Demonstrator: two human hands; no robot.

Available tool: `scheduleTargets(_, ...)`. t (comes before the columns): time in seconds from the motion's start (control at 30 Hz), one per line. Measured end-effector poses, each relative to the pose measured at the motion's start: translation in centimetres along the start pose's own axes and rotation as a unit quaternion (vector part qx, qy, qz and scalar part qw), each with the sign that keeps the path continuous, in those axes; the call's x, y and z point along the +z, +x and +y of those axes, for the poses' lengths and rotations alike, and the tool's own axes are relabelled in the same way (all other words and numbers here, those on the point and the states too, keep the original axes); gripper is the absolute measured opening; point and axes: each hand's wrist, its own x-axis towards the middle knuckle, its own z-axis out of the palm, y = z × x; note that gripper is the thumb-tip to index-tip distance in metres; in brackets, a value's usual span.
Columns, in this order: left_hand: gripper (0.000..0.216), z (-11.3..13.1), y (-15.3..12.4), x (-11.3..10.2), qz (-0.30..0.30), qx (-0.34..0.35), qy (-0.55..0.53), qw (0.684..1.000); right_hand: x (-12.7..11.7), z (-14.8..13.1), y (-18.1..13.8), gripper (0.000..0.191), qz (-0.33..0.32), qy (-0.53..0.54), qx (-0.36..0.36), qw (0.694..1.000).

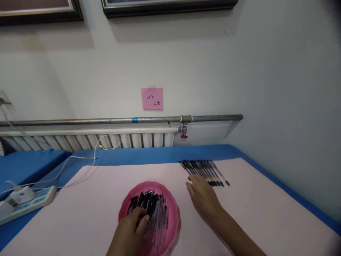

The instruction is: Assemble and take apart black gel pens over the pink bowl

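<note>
A pink scalloped plate [175, 227] holds a heap of black pen caps and pen parts [151, 203], with clear pen tubes [159, 224] lying on its right side. Over the heap is my left hand [131, 227], its thumb and fingers curled together among the caps; whatever they grip is hidden. Further right, a slanted row of clear pens with black caps and ends [204, 169] lies side by side on the pink sheet. My right hand [204, 197] rests at the row's near left end, covering some pens' lower ends. Its thumb and forefinger are apart, with nothing visible between them.
A pink sheet [87, 206] covers most of the blue table [160, 154]. A power strip [39, 201] with chargers and white cables [77, 181] lies at the left. Behind are a radiator [142, 139], a pipe with a red valve [184, 136] and a pink note [152, 99].
</note>
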Motion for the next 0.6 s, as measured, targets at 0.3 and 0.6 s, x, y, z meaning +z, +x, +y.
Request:
scheduleTargets(0.3, 0.024, 0.3, -0.2, -0.1, -0.012, -0.002, -0.017, 1.0, 0.4, 3.2, 1.2, 0.023, 0.015, 0.033, 0.057, 0.998)
scheduleTargets(0.6, 0.044, 1.5, 0.3, -1.1, -0.015, -0.077, -0.381, 0.921, -1.1, -5.0, -1.2, 0.02, -0.209, 0.325, 0.089, 0.918)
